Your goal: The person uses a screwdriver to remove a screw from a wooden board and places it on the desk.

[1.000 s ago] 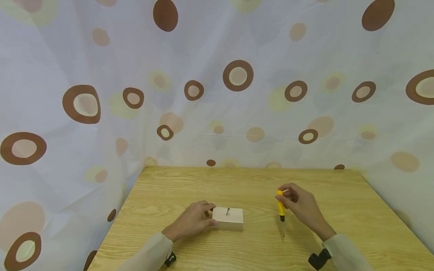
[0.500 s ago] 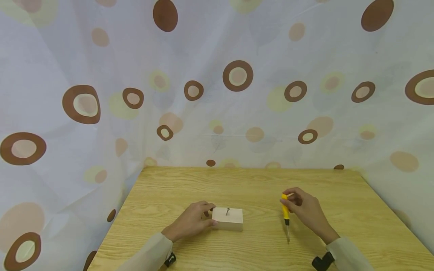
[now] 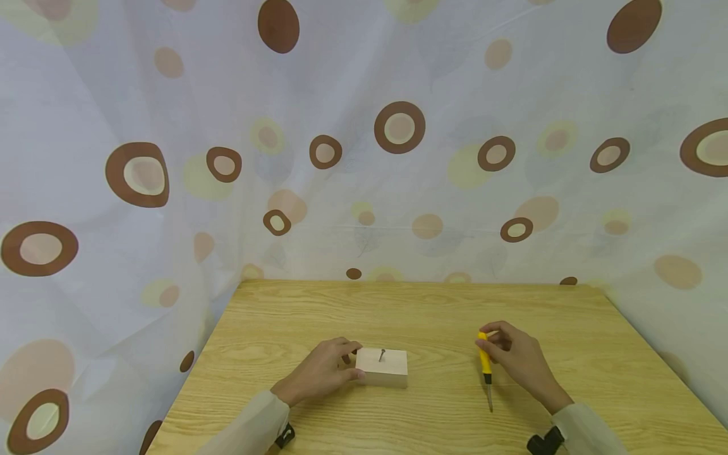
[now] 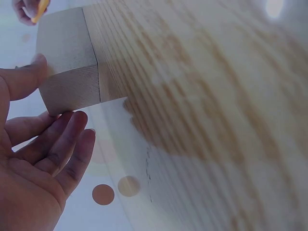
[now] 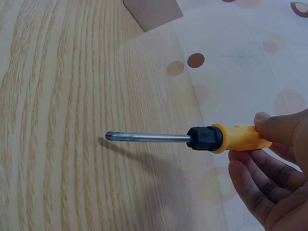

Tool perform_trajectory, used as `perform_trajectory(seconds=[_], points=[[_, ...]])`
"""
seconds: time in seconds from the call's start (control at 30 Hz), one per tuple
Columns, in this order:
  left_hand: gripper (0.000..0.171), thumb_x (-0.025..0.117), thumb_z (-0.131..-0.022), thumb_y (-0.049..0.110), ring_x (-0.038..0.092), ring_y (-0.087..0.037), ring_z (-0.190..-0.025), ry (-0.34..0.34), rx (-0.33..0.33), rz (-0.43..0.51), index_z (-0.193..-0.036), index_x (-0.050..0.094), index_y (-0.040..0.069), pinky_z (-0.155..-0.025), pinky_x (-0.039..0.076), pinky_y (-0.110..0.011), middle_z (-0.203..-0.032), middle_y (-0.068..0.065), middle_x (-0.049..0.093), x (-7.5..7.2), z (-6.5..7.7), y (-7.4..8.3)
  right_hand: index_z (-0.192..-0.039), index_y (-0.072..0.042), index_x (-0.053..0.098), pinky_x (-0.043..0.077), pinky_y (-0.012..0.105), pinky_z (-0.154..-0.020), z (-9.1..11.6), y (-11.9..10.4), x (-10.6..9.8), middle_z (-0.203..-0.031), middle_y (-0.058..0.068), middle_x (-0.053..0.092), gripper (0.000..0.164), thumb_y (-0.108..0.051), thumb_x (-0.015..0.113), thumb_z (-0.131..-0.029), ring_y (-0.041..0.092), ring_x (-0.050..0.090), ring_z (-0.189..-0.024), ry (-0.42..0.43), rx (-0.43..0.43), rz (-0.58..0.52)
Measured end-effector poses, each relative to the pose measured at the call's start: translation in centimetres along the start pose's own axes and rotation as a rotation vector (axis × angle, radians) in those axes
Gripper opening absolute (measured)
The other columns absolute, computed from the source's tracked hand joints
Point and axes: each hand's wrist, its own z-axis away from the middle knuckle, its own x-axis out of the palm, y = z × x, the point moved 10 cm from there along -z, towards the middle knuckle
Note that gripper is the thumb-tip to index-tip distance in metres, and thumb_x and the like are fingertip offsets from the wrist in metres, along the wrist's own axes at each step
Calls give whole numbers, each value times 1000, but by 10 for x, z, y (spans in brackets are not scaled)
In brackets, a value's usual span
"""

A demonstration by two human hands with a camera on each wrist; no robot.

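A pale wooden block (image 3: 392,364) lies on the table, with a screw (image 3: 382,356) standing slightly tilted from its top. My left hand (image 3: 321,371) holds the block's left end between thumb and fingers; the left wrist view shows the thumb against one face of the block (image 4: 67,43) and fingertips at another edge. To the right of the block, my right hand (image 3: 523,365) pinches the yellow handle of a screwdriver (image 3: 485,363). Its shaft points down toward the person, apart from the block. In the right wrist view, the screwdriver (image 5: 240,138) has a black collar and metal shaft.
The wood-grain table (image 3: 432,316) runs back to a white curtain (image 3: 364,189) printed with brown and beige circles, which also hangs on both sides. Black wrist straps with cameras (image 3: 545,441) sit at both sleeves.
My right hand has moved right and a little nearer the person, carrying the screwdriver farther from the block. The left hand, the block and the screw have stayed in place.
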Motion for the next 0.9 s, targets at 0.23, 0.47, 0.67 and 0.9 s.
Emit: perform_trajectory(seconds=[0.23,0.47,0.67,0.9], points=[[63,70,-97,45,64,-10,-99,-1,-3,6,-143,59,3,-80,55,-25,-129,-4,66,0,-1,0,-123,-3,65,57,33,-62,2,6,0,-96,3,74,35,-27,73,-99,11,67,-70,-7,26,-3],[62,71,-97,44,65,-13,-100,2,-4,9,-142,59,3,-81,55,-26,-127,-5,66,-2,1,3,-124,-3,65,57,31,-63,2,15,3,-95,3,74,38,-31,73,-99,12,68,-71,-22,69,4],[67,68,-97,49,65,-13,-102,-17,-10,13,-144,57,2,-83,55,-27,-130,-5,65,-2,1,1,-124,-2,65,57,32,-63,3,20,6,-95,4,74,36,-27,72,-99,14,67,-71,-35,90,4],[59,60,-104,45,63,-14,-105,5,-6,62,-143,58,1,-84,55,-29,-131,-7,67,-8,-5,2,-124,-2,66,57,31,-62,3,20,7,-95,5,74,38,-29,73,-99,13,67,-70,-37,90,-9]])
